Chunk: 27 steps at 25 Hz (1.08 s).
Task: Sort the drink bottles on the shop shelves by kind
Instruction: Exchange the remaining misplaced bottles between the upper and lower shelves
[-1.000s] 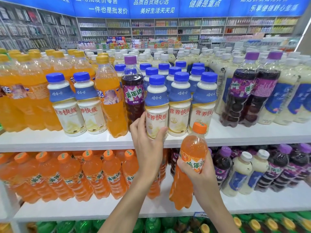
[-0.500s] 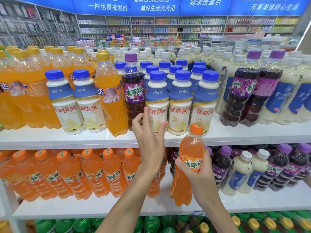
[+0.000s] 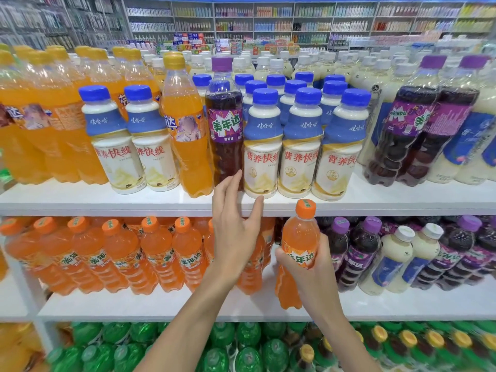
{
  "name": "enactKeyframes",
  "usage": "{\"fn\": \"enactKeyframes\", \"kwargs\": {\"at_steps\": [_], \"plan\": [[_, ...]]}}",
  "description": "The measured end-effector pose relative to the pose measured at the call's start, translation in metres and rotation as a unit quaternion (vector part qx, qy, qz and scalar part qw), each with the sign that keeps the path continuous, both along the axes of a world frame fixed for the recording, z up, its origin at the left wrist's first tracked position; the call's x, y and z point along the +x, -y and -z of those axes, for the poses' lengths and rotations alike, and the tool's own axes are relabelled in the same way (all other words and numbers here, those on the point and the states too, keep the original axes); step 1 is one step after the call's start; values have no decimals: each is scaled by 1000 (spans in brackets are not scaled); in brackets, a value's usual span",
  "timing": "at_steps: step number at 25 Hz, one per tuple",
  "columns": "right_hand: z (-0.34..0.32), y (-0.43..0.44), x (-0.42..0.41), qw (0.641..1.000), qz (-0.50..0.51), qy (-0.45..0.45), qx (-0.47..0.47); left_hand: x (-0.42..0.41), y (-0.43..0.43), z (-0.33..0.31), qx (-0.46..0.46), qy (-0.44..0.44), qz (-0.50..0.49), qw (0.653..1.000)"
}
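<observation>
Gripping orange soda btl [image 3: 300,237] in R hand [image 3: 311,275]: fingers & thumb curled round label, btl upright, orange cap just below edge of top shelf [image 3: 107,204], base in front of mid shelf [image 3: 161,304]. Held clear of both shelves, in front of the spot where orange soda row [image 3: 120,256] on L meets grape btls [image 3: 357,253] on R.

L hand [image 3: 233,232] holding nothing, wide: fingers straight & spread, up in front of top shelf edge. Index tip at base of lone grape btl [image 3: 226,135], thumb tip just under nearest milk drink btl [image 3: 263,149]. Contact w/ either: cannot tell.

Top shelf, L to R:
- big orange btls [image 3: 40,116] w/ yellow caps
- two blue-cap milk drinks [image 3: 112,146] at front
- single yellow-cap orange btl [image 3: 185,135]
- lone grape btl just beside it
- block of blue-cap milk drinks, three across front incl. nearest one
- two purple-cap grape btls [image 3: 405,135] side by side
- white-cap milky btls [image 3: 472,157] behind & R of those

Mid shelf, R of grape btls: pair of white-cap btls [image 3: 402,261], tilted, w/ more grape beyond. Bottom shelf: green btls [image 3: 222,342], yellow-cap btls [image 3: 408,339] toward R. Far back: shop shelving [image 3: 268,22], too blurred for detail.
</observation>
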State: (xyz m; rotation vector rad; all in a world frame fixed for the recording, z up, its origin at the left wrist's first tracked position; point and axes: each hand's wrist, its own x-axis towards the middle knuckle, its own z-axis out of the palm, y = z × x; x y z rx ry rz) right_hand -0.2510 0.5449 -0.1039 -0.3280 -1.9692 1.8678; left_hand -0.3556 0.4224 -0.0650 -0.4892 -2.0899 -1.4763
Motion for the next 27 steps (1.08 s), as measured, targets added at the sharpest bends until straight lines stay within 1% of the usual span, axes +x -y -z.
{"fn": "enactKeyframes", "kwargs": {"at_steps": [3, 8, 10, 13, 18, 21, 24, 27], "plan": [[11, 11, -1, 999, 9, 7, 41, 11, 18, 7, -11, 3, -8, 1000], [35, 19, -9, 993, 63, 21, 98, 25, 44, 22, -49, -3, -13, 999], [41, 21, -11, 987, 78, 26, 137, 27, 53, 29, -67, 3, -11, 998], [49, 28, -10, 976, 101, 43, 190, 32, 65, 40, -104, -12, -9, 994], [56, 39, -10, 971, 157, 72, 167, 39, 78, 57, -139, 4, -25, 990], [55, 41, -16, 970, 158, 73, 170, 44, 82, 65, -144, 35, -22, 989], [57, 44, -21, 964, 136, 101, 207, 48, 83, 73, -146, 14, -13, 989], [63, 42, -18, 947, 125, 157, 251, 49, 82, 80, -145, -1, -4, 989]]}}
